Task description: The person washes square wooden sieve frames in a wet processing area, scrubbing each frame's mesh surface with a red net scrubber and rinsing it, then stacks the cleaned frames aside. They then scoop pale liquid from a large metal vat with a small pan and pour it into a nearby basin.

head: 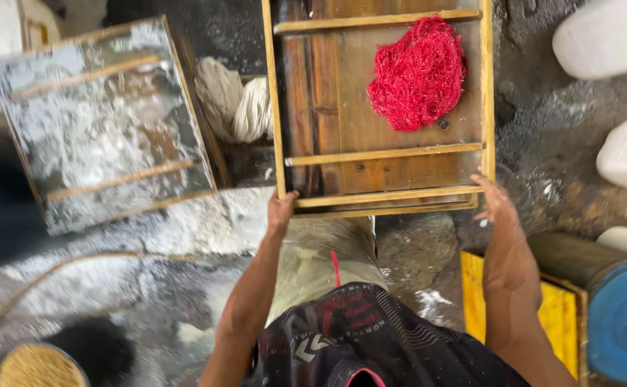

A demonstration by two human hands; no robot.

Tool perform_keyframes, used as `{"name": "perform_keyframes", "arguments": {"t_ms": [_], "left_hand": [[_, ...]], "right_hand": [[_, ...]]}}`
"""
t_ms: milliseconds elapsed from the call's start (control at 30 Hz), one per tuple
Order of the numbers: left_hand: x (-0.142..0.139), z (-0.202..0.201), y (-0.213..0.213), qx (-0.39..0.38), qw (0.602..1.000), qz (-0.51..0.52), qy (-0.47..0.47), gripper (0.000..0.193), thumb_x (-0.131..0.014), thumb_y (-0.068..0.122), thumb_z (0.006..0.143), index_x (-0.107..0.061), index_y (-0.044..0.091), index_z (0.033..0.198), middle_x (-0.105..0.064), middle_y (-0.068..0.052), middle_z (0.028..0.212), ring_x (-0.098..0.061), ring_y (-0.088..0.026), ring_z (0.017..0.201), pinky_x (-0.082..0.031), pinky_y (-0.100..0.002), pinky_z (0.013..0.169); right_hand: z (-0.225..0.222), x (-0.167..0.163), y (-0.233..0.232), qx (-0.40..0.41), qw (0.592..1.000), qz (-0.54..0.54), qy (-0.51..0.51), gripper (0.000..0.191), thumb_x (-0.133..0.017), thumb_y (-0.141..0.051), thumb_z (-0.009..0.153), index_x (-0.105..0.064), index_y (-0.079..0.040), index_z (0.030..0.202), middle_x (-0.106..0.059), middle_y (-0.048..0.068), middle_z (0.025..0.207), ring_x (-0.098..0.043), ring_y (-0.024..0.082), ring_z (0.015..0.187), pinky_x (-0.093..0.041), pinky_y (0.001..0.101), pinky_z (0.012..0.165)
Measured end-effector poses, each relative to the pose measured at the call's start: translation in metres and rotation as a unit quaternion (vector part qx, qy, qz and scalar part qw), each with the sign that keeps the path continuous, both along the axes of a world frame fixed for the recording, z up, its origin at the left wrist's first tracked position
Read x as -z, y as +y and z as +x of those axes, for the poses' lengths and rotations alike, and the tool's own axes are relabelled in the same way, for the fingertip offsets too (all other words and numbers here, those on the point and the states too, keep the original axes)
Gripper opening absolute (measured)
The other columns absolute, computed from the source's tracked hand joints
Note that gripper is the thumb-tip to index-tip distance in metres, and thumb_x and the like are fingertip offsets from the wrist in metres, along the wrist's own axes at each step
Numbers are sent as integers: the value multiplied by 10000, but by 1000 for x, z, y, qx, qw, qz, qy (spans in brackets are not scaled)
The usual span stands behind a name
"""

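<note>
The person's arms are bare all the way down, with no sleeves, no watch and no rings to see. The left hand (282,208) and the right hand (496,204) wear no gloves. The person wears dark cloth (370,337), mostly black, with thin wavy grey lines on it. It has dark red patches and white zigzag shapes. A pink edge shows at the bottom of it.
</note>
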State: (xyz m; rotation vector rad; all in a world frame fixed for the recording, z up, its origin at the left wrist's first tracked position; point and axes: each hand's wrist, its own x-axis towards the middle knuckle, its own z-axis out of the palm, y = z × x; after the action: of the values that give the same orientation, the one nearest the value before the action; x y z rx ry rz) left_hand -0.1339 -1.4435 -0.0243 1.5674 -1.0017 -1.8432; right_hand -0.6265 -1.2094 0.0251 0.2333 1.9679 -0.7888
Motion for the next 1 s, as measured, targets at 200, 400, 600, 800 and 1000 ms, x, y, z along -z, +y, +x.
{"name": "perform_keyframes", "arguments": {"t_ms": [200, 400, 600, 800, 1000], "left_hand": [[-16, -13, 16, -64, 992, -65, -83, 262, -661, 329, 861, -709, 89, 766, -564, 36, 649, -482, -69, 580, -384, -282, 503], [-45, -21, 27, -130, 989, -40, -52, 204, -637, 285, 854, -662, 84, 831, -479, 14, 562, -404, -109, 402, -311, -301, 347], [-50, -23, 48, -156, 982, -98, -43, 208, -660, 262, 871, -675, 61, 820, -497, 27, 628, -402, -79, 502, -302, -291, 433], [-41, -16, 76, -178, 973, -147, -23, 203, -664, 230, 850, -688, 32, 816, -565, 30, 698, -453, -77, 630, -359, -268, 567], [-35, -13, 87, -185, 969, -160, -39, 197, -658, 203, 813, -695, 10, 826, -607, 18, 711, -502, -88, 659, -415, -268, 611]], "right_hand": [[-10, 11, 18, -4, 976, -121, -182, 806, -634, -520, 839, -316, -310, 1549, -146, 199, 1674, -283, 692, 1368, -437, 811, 863], [-12, 27, 18, -33, 987, -126, -93, 677, -613, -514, 907, -402, -207, 1472, -372, 296, 1530, -440, 553, 1353, -470, 760, 907], [-12, 38, 32, -22, 980, -171, -94, 639, -603, -486, 888, -438, -106, 1375, -434, 258, 1475, -479, 516, 1301, -479, 753, 921], [-6, 58, 58, 31, 972, -220, -72, 522, -663, -299, 833, -514, -63, 1274, -580, 149, 1273, -626, 446, 1169, -557, 652, 921], [-8, 69, 78, 84, 962, -254, -55, 465, -684, -192, 842, -516, 35, 1212, -588, 190, 1130, -690, 450, 1020, -653, 566, 838]]}}
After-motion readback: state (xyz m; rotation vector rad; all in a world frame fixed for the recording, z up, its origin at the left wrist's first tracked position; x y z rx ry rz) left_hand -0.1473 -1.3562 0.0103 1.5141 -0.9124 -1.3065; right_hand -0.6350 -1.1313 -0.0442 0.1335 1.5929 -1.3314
